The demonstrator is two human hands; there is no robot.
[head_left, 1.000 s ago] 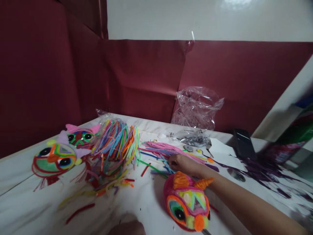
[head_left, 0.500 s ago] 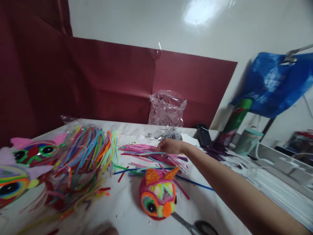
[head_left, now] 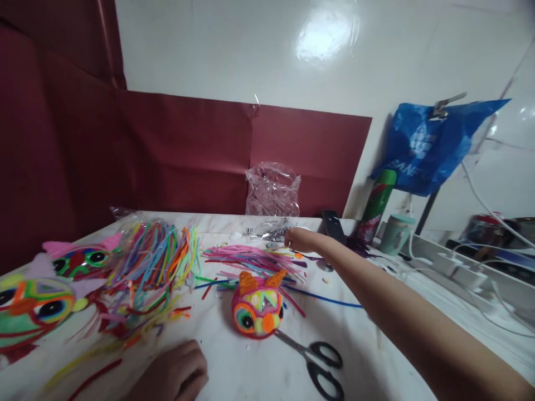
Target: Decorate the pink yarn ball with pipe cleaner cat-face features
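While a clear plastic bag (head_left: 122,214) at far left spills coloured pipe cleaners (head_left: 161,250), another clear bag (head_left: 272,195) stands far centre, its contents indistinct. Just right of the pink pipe cleaners (head_left: 246,253) is my right hand (head_left: 298,238), its fingers curled; whether it grips anything, I can't tell. My left hand (head_left: 179,370) is near left, loosely curled, its grip hidden, with the orange-horned head (head_left: 251,304) farther off to its right on the table (head_left: 234,367).
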